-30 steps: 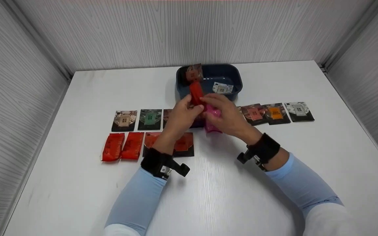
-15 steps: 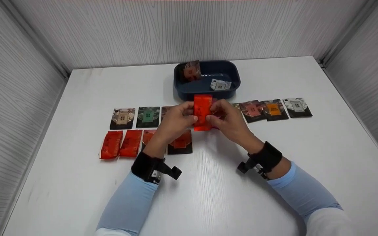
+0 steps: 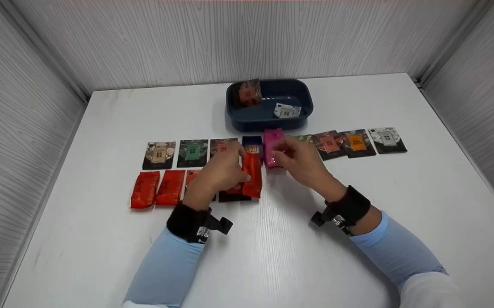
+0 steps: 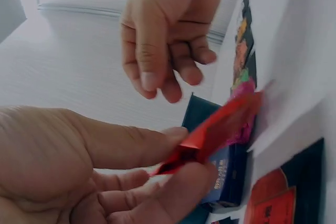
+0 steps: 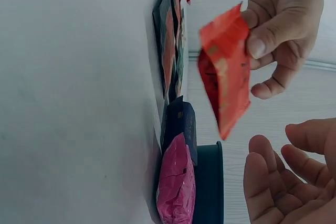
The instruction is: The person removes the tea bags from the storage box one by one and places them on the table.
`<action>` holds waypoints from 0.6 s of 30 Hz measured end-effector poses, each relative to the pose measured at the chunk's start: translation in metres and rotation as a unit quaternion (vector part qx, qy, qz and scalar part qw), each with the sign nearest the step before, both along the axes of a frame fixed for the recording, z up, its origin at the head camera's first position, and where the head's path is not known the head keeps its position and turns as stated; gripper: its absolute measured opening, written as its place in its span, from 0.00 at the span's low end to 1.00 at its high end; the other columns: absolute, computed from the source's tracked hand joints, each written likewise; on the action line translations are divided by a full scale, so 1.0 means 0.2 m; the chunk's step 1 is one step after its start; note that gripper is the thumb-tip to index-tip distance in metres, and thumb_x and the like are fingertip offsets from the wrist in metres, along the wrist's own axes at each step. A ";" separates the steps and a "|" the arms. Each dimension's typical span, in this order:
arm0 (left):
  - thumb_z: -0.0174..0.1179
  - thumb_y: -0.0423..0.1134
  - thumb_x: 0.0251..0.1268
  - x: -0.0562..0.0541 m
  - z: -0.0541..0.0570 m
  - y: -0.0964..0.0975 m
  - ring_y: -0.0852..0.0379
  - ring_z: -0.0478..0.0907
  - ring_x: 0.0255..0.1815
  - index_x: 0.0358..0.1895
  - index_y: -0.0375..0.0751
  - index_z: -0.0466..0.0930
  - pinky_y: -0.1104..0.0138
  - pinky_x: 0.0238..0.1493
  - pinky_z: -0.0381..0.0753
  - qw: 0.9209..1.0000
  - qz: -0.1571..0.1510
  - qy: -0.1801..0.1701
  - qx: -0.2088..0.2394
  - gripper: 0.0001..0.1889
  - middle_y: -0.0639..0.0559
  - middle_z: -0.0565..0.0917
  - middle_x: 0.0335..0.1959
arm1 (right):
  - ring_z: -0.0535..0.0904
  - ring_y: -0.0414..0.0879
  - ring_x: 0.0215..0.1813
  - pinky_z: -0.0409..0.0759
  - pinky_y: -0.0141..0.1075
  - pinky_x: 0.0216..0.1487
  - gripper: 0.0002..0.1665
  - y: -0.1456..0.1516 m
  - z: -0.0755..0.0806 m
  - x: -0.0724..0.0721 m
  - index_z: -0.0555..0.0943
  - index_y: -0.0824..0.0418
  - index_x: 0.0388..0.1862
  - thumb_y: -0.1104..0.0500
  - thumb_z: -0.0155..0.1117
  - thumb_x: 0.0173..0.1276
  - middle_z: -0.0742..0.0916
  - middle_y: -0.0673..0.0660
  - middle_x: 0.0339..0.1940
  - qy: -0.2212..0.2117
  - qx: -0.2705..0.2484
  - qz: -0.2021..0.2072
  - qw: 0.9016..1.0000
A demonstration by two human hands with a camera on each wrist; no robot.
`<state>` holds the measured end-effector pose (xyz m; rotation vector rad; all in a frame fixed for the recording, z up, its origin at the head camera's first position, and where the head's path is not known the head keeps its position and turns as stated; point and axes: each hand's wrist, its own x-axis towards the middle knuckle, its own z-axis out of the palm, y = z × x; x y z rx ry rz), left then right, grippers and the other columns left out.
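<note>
A small red packet (image 3: 252, 176) is pinched at its left edge between the thumb and fingers of my left hand (image 3: 220, 169). It is above the table, partly over a dark sachet with a red label (image 3: 230, 197). In the right wrist view the red packet (image 5: 228, 69) tilts, with its printed side partly showing. My right hand (image 3: 303, 161) hovers by the pink packet (image 3: 272, 143), its fingers loosely bent and nothing between them. A dark blue packet (image 3: 252, 143) stands just left of the pink one.
A dark blue tray (image 3: 268, 124) at the back contains a brown sachet (image 3: 248, 93) and a white sachet (image 3: 287, 111). Several flat sachets lie in a row across the table, with two red packets (image 3: 145, 190) at the front left.
The red packet came down from before the tray, held by both hands, then moved left and nearer in my left hand alone. My right hand let go of it. The pink packet came into sight.
</note>
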<state>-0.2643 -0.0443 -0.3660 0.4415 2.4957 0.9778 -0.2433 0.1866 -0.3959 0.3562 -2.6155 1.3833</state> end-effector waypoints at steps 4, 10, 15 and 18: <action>0.71 0.34 0.68 0.00 -0.05 0.03 0.54 0.87 0.31 0.58 0.42 0.76 0.64 0.34 0.85 0.998 -0.029 -0.004 -0.051 0.19 0.47 0.85 0.37 | 0.79 0.45 0.34 0.77 0.31 0.32 0.06 0.01 0.01 0.00 0.86 0.62 0.46 0.61 0.66 0.76 0.88 0.55 0.36 0.010 0.000 -0.008 1.000; 0.70 0.37 0.71 0.00 -0.10 0.10 0.56 0.87 0.31 0.51 0.42 0.80 0.66 0.34 0.85 0.997 -0.029 -0.001 -0.078 0.12 0.48 0.85 0.42 | 0.77 0.46 0.34 0.76 0.31 0.31 0.05 0.00 0.01 0.00 0.86 0.62 0.44 0.63 0.66 0.76 0.87 0.56 0.34 0.018 0.005 -0.018 1.000; 0.70 0.41 0.71 0.03 -0.13 0.13 0.54 0.83 0.34 0.50 0.44 0.81 0.63 0.37 0.82 0.994 -0.047 0.025 -0.099 0.11 0.49 0.85 0.39 | 0.77 0.46 0.34 0.75 0.31 0.33 0.04 0.00 0.00 0.00 0.86 0.62 0.44 0.62 0.66 0.76 0.86 0.56 0.34 0.023 0.006 -0.023 0.999; 0.71 0.43 0.70 0.04 -0.13 0.15 0.50 0.79 0.40 0.55 0.42 0.83 0.59 0.43 0.81 0.989 -0.061 0.065 -0.120 0.16 0.49 0.84 0.40 | 0.77 0.47 0.35 0.76 0.32 0.34 0.05 0.01 0.00 0.00 0.86 0.62 0.44 0.62 0.66 0.77 0.86 0.56 0.34 0.024 0.006 -0.021 0.999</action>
